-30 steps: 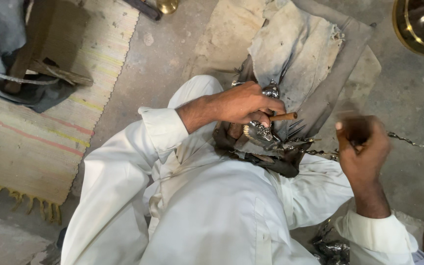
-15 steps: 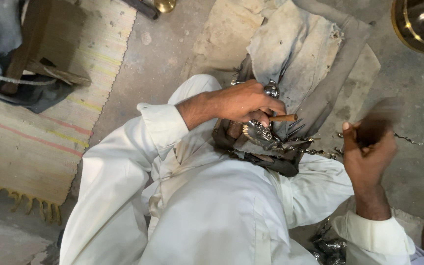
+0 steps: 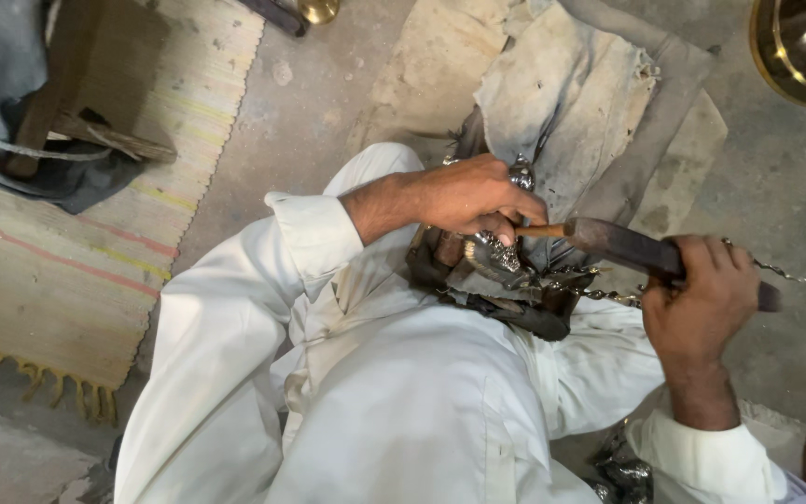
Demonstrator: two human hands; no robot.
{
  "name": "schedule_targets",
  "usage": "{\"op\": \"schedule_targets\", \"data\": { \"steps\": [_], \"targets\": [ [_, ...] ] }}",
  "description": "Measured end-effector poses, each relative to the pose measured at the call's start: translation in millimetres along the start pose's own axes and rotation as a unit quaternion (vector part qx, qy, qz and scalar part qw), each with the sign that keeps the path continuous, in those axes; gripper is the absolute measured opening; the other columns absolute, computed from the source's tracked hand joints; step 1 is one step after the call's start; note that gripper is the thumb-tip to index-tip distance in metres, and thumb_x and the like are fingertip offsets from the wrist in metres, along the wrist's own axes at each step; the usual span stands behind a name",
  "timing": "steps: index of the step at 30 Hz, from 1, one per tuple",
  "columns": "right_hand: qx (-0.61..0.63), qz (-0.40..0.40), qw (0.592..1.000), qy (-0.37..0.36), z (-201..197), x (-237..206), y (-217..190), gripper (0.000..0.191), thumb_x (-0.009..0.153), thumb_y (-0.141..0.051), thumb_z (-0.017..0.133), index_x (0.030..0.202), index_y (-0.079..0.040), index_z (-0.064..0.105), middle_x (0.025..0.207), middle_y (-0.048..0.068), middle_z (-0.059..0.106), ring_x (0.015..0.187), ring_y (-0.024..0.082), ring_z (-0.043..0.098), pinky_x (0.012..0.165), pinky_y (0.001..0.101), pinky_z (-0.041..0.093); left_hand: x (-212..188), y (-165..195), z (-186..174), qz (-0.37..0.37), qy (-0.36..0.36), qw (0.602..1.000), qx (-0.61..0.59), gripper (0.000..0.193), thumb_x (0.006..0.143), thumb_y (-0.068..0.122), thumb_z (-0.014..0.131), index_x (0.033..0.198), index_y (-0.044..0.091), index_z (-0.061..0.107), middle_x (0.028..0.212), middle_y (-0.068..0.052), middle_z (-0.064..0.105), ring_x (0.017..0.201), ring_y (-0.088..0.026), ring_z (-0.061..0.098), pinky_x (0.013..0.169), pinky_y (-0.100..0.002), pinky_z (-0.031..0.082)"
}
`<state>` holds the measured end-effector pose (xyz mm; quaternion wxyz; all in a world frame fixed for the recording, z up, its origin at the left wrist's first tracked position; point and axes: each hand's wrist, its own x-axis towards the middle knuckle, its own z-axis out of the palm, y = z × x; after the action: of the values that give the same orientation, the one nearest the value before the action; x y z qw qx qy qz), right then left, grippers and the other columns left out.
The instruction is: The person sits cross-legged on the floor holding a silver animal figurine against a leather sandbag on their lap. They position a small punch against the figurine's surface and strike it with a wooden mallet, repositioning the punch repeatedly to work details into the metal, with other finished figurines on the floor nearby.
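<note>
Two hands are engaged: a small punch [image 3: 541, 230] is pinched in the left hand [image 3: 464, 198] against a silver ornament [image 3: 494, 252] (on the lap), a dark mallet [image 3: 646, 252] clenched in the right hand [image 3: 701, 301]. Fingers could be struck by a glancing blow.

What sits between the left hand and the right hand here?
In the head view, a dark mallet held by the right hand meets a small punch in the left hand.

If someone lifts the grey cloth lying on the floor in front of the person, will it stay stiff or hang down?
The grey cloth lies in folds and wrinkles with a frayed edge, so it would probably droop limply. It looks thick, so perhaps somewhat heavy for a cloth. Its rough surface seems unlikely to slip from fingers.
</note>
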<state>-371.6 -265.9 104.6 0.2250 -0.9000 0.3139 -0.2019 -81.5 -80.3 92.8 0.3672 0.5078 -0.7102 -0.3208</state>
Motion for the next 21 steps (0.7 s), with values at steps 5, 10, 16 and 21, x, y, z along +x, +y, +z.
{"op": "schedule_targets", "data": {
  "steps": [5,10,16,21],
  "targets": [
    [0.127,0.005,0.991,0.028,-5,4,-9,0.020,0.090,-0.001,0.079,0.099,-0.004,0.062,0.087,0.008,0.060,0.078,0.023,0.054,0.073,0.0331,0.042,1,-1,-1,0.014,0.004,1.000,-0.008,0.032,0.090,0.020,0.078,0.118,0.008,0.068,0.083,-0.010,0.077,0.073,-0.032,0.071,0.064,-0.045,0.048],
    [0.073,-0.003,0.997,0.024,-9,7,-19,0.019,0.088,-0.002,0.079,0.098,-0.003,0.062,0.089,0.010,0.064,0.073,0.025,0.054,0.070,0.0355,0.041,2,-3,-1,0.040,0.022,0.999,-0.018,0.033,0.089,0.020,0.078,0.117,0.007,0.068,0.086,-0.010,0.078,0.077,-0.032,0.073,0.064,-0.044,0.049],
    [0.023,-0.002,1.000,-0.003,-12,6,-19,0.021,0.081,-0.007,0.075,0.098,-0.008,0.064,0.091,0.009,0.065,0.083,0.034,0.060,0.075,0.0453,0.046,2,-3,-1,0.023,0.004,1.000,-0.014,0.033,0.088,0.021,0.079,0.116,0.006,0.069,0.083,-0.012,0.076,0.071,-0.033,0.071,0.063,-0.044,0.048],
    [-0.168,-0.127,0.977,-0.040,-11,2,4,0.021,0.083,-0.001,0.072,0.102,-0.005,0.064,0.098,0.013,0.065,0.090,0.036,0.056,0.081,0.0438,0.043,2,-3,-1,0.039,0.018,0.999,-0.015,0.032,0.090,0.021,0.078,0.116,0.005,0.068,0.085,-0.012,0.077,0.077,-0.032,0.073,0.064,-0.043,0.049]
  ]
}}
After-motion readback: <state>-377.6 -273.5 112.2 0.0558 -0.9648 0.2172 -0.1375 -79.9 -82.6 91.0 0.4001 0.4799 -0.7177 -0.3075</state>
